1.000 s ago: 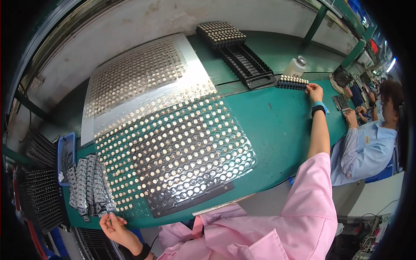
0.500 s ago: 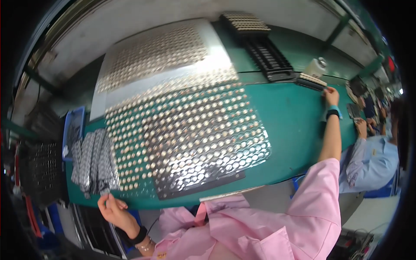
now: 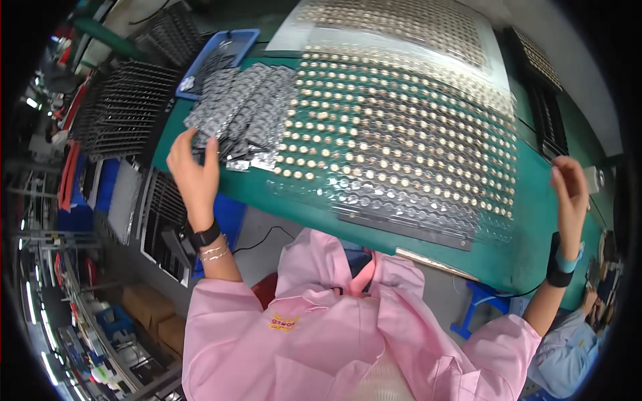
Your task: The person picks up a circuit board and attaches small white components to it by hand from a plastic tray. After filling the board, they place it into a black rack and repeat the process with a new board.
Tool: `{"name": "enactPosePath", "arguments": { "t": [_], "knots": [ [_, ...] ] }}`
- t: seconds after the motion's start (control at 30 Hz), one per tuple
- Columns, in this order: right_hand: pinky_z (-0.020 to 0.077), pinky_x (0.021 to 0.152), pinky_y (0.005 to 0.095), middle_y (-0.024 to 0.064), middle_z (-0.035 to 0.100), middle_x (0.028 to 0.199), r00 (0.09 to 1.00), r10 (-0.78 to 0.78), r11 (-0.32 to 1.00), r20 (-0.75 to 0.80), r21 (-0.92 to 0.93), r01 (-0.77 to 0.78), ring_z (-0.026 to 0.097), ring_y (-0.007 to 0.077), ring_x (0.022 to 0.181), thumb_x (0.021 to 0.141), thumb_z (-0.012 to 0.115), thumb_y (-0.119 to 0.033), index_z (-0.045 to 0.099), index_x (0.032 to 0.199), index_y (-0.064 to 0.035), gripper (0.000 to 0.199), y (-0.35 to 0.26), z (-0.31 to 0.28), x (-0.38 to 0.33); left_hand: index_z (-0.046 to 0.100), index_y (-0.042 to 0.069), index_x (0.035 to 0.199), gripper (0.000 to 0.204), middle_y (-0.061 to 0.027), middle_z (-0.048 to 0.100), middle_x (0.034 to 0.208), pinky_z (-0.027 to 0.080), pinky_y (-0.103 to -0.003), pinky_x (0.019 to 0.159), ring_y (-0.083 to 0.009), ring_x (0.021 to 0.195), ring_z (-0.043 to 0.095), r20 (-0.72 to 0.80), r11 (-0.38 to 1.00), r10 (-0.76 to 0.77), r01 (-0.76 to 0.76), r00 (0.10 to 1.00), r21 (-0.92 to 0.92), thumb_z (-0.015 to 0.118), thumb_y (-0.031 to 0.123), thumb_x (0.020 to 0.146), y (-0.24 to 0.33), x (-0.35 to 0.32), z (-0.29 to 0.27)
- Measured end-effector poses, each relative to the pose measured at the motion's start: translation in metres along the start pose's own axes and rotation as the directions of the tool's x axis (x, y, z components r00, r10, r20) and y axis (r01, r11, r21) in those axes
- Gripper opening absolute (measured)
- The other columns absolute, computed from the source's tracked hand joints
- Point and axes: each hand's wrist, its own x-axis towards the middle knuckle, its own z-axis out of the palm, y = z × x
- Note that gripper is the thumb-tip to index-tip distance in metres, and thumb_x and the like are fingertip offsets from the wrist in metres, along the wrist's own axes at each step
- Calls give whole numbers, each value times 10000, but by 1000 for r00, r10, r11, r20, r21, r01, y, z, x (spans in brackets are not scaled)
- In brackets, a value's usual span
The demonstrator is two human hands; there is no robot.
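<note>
My left hand [image 3: 192, 175] is at the table's left front, thumb and forefinger apart. Its fingertips reach the near end of a pile of grey patterned strips [image 3: 249, 107]; whether they touch is hard to tell. Out at the far right is my right hand [image 3: 570, 190], its fingers bent and parted from the thumb, with nothing visible in them. Between the hands lies a wide clear plastic blister tray [image 3: 408, 204], filled with rows of small round whitish pieces. Part of it rests over a dark plate [image 3: 408, 230] whose front edge sticks out.
Behind the strips sits a blue bin [image 3: 221, 57]. Black slotted racks [image 3: 130, 107] stand to the left. Another filled tray [image 3: 414, 23] lies at the back, and black holders [image 3: 550, 123] stand at the back right. A co-worker in a blue sleeve [image 3: 565, 351] is at the lower right.
The view has swung left. My right hand has come away from the black holder with whitish pieces. My left hand has moved up to the grey strips, its fingers spreading.
</note>
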Motion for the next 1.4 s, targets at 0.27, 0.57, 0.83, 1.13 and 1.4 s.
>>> {"name": "enactPosePath", "arguments": {
  "t": [0.27,0.57,0.83,1.13,1.4],
  "knots": [
    [424,686,300,110,518,844,679,-457,871,574,136,472,513,239,796,688,565,41,550,842,-5,161,-141,140,-23,551,30,985,360,-133,510,1051,338,-378,861,-303,1002,417,-7,996,72,-72,997,-48,635,247,710,-1,9,10],
    [444,691,316,85,505,832,422,-647,647,634,165,744,496,240,789,665,518,-19,578,858,-36,203,-153,271,-20,562,30,958,360,-112,526,1007,344,-376,850,-283,988,425,69,994,68,-62,995,-96,654,231,674,-2,21,1],
    [455,660,284,71,495,828,385,-689,553,615,101,827,490,207,786,677,494,-62,571,843,-40,184,-152,283,-19,529,21,917,301,-106,552,921,397,-356,777,-304,868,488,33,990,75,-71,997,-120,649,137,667,8,31,6],
    [454,647,282,76,487,817,348,-732,488,585,95,867,480,206,799,670,515,-72,526,835,-17,174,-141,285,-19,434,-18,1009,318,-103,534,898,470,-241,574,-163,713,557,189,349,-301,292,935,-891,591,3,733,-1,3,-10],
    [429,626,257,80,500,808,553,-434,900,711,310,307,484,159,717,765,531,-27,486,849,-10,97,-157,219,-29,306,-23,1197,680,-154,462,1068,446,-200,460,-172,756,539,717,-479,165,691,677,-542,666,8,620,55,-69,-23]
  ]
}}
